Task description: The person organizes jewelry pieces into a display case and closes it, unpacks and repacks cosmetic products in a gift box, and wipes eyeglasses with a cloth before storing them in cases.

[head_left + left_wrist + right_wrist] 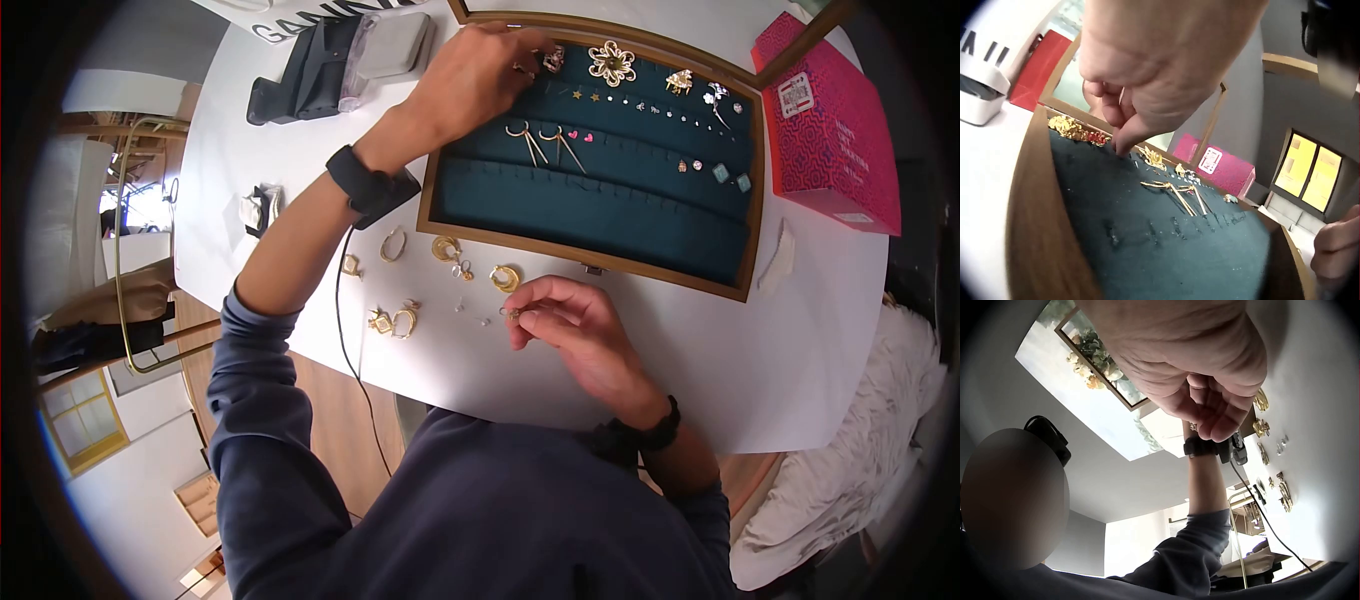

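Note:
My left hand (475, 85) reaches over the back left corner of a wooden jewelry box (560, 250). In the left wrist view its thumb and index fingertips come together against the teal lining (1166, 262), beside a red and gold piece (1096, 137); whatever lies between them is hidden, so I cannot tell if they hold anything. In front of the box my right hand (580, 335) pinches a small gold earring (513, 313) between thumb and fingers. Long bar earrings (562, 145), small studs (625, 102) and a flower brooch (611, 65) sit in the box.
Gold hoops (506, 278) and other earrings (380, 320) lie on the white table (700, 370) near the right hand. A pink box (835, 140) stands right of the jewelry box. Dark cases (320, 70) lie back left. A cable (340, 300) runs from the left wrist.

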Motion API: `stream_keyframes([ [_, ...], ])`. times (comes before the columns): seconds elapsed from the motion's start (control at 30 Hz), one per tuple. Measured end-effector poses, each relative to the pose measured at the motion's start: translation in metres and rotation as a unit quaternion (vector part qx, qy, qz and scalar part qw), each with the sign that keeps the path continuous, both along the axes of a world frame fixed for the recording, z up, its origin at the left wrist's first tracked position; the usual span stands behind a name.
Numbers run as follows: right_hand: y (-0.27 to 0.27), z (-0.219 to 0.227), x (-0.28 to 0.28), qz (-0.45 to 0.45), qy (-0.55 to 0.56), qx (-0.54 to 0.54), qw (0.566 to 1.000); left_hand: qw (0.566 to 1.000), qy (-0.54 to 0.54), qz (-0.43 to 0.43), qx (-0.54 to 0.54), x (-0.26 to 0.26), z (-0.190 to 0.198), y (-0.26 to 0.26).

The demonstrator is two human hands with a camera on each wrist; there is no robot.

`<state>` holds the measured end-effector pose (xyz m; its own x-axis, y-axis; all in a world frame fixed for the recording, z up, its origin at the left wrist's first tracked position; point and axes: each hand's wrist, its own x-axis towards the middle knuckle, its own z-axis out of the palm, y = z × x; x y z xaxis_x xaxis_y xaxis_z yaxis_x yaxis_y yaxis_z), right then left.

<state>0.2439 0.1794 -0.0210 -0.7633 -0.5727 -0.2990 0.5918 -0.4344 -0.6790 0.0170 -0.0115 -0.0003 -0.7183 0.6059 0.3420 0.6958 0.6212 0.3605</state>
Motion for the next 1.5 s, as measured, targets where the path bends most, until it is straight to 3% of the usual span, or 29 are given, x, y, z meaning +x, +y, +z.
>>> stream_keyframes([
  [0.23, 0.001, -0.001, -0.001, 0.004, -0.007, -0.009, 1.0, 0.998, -0.057, -0.004, -0.027, -0.005, -0.001, 0.0],
  [0.5, 0.0, -0.001, -0.001, 0.001, -0.01, -0.013, 1.0, 0.999, 0.035, -0.003, -0.022, -0.004, 0.004, -0.005],
  [0.6, 0.0, -0.001, -0.001, -0.002, -0.012, -0.02, 1.0, 0.999, -0.005, 0.005, -0.034, 0.003, 0.005, -0.006],
  [0.87, 0.001, 0.0, -0.001, 0.002, 0.001, -0.003, 1.0, 1.0, 0.025, 0.002, 0.014, 0.008, 0.018, -0.011],
  [0.93, 0.002, -0.002, -0.001, -0.012, 0.006, -0.004, 1.0, 0.998, 0.012, 0.01, 0.054, 0.033, 0.039, -0.005],
  [1.0, 0.001, -0.001, -0.001, -0.027, 0.011, -0.006, 1.0, 0.978, -0.193, 0.018, 0.07, 0.08, 0.066, 0.003],
  [1.07, 0.0, 0.002, -0.001, -0.094, 0.002, -0.029, 0.995, 0.986, -0.133, -0.079, 0.053, 0.111, 0.071, 0.002],
  [1.17, 0.0, -0.003, 0.001, -0.111, 0.018, -0.064, 0.992, 0.983, -0.152, -0.097, 0.017, 0.142, 0.068, -0.002],
  [1.3, -0.005, -0.003, 0.003, -0.125, 0.038, -0.035, 0.991, 0.987, -0.134, -0.084, -0.026, 0.157, 0.065, -0.006],
  [1.5, -0.003, 0.002, 0.001, -0.156, 0.051, -0.054, 0.985, 0.989, -0.147, -0.014, 0.012, 0.166, 0.062, -0.005],
])
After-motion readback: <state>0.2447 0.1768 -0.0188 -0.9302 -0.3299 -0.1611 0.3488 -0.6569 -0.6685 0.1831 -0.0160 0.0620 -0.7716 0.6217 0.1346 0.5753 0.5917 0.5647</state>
